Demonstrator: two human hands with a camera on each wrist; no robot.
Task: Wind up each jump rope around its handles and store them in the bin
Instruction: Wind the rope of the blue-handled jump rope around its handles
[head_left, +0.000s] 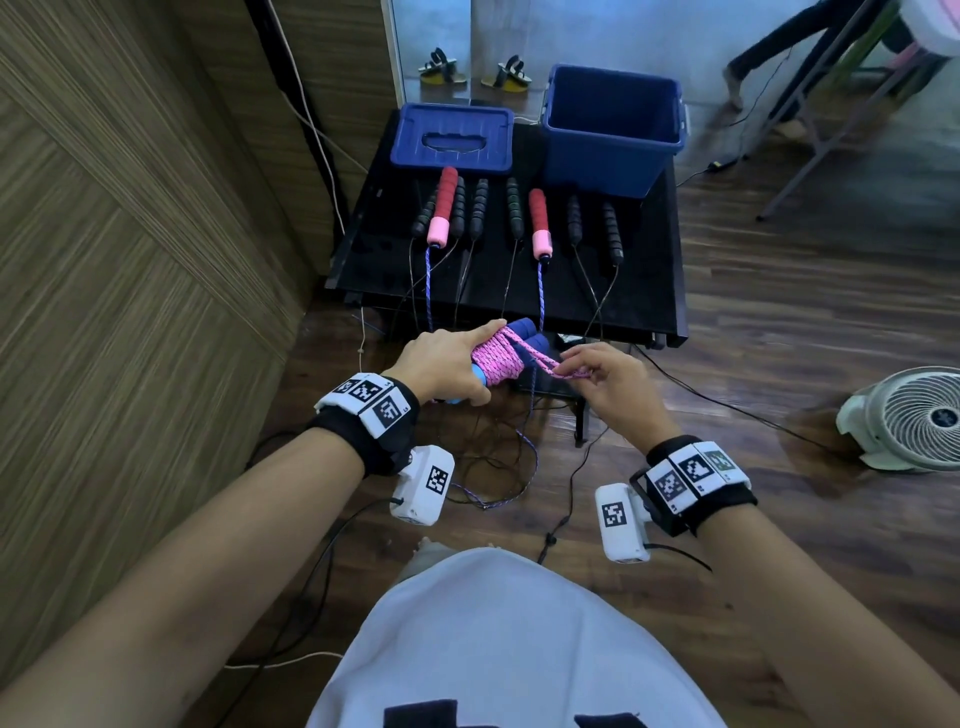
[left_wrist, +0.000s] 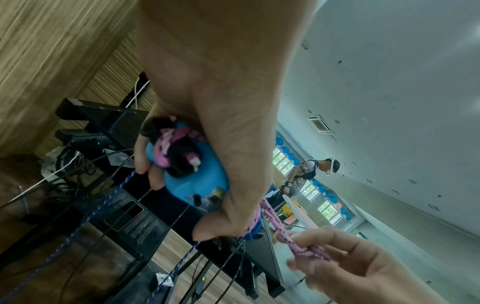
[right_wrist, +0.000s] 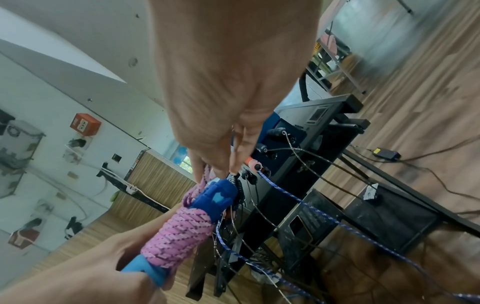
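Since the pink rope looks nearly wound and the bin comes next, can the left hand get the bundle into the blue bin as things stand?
Probably yes. The left hand grips the pink-wound bundle, and the blue bin stands open, its lid off beside it. But the right hand pinches the loose rope end, which needs securing first.

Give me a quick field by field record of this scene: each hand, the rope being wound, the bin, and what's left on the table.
left hand: grips the blue handles, held side by side
right hand: pinches the loose end of the pink rope
pink rope: mostly coiled around the handles, only a short tail free
blue bin: open, on the far right of the black table; no rope visible inside
lid: flat beside the bin
still unwound: red and pink handles with blue rope, several black handles
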